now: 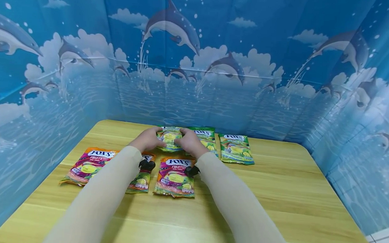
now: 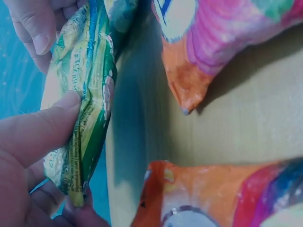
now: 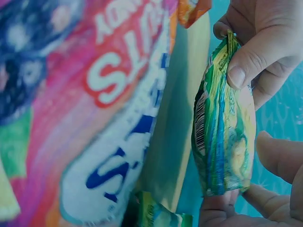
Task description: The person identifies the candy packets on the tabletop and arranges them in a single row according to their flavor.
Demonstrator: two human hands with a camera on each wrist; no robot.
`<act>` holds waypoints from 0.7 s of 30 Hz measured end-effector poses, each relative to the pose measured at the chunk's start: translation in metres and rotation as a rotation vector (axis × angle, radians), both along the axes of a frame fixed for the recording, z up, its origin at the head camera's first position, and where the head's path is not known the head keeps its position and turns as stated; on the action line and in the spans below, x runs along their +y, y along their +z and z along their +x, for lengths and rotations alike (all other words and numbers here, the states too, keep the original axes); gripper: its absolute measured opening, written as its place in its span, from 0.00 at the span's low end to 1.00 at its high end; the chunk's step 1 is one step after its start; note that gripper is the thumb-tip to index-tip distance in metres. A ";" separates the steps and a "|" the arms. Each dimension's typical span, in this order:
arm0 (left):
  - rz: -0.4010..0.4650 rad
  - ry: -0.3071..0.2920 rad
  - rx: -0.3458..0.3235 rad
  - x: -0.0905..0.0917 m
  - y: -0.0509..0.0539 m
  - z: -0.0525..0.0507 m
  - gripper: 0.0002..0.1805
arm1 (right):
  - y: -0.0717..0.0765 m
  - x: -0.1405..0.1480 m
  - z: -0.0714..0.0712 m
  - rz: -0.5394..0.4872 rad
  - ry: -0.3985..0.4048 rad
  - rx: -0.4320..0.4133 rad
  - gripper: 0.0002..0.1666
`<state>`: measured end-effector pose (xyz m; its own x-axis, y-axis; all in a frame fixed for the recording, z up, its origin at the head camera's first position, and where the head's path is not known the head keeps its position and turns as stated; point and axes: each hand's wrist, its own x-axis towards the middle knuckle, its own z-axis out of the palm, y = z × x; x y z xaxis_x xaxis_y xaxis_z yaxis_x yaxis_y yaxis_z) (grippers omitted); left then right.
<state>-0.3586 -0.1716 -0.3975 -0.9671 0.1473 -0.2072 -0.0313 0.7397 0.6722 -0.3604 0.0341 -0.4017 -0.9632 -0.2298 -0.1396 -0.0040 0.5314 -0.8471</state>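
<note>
Both hands hold a green Fox's candy bag [image 1: 169,137] near the table's far edge, one hand at each side. The left hand [image 1: 148,139] pinches its side, thumb [image 2: 52,118] on one face and fingers behind. At the other side, the right hand [image 1: 191,143] has fingers behind the bag; its thumb [image 3: 279,151] is beside the front face. In both wrist views the bag [image 3: 220,127] shows edge-on, apart from the purple bags. Close to the right hand lies a second green bag [image 1: 208,139], partly covered by it.
A third green bag [image 1: 235,148] lies to the right. Three purple-orange Fox's bags lie nearer: a left one [image 1: 89,166], a middle one [image 1: 142,181] partly hidden by the left forearm, and a right one [image 1: 175,178]. A dolphin-print curtain [image 1: 195,96] rises behind the wooden table [image 1: 276,197].
</note>
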 end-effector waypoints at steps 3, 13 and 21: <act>0.032 -0.003 0.009 0.000 0.004 0.003 0.49 | 0.007 0.006 0.004 -0.034 0.006 0.004 0.44; 0.157 -0.050 0.065 0.011 0.020 0.023 0.49 | 0.024 0.035 0.017 -0.031 0.041 0.048 0.45; 0.254 -0.098 0.062 0.028 0.030 0.040 0.50 | 0.039 0.067 0.036 0.032 0.068 0.061 0.45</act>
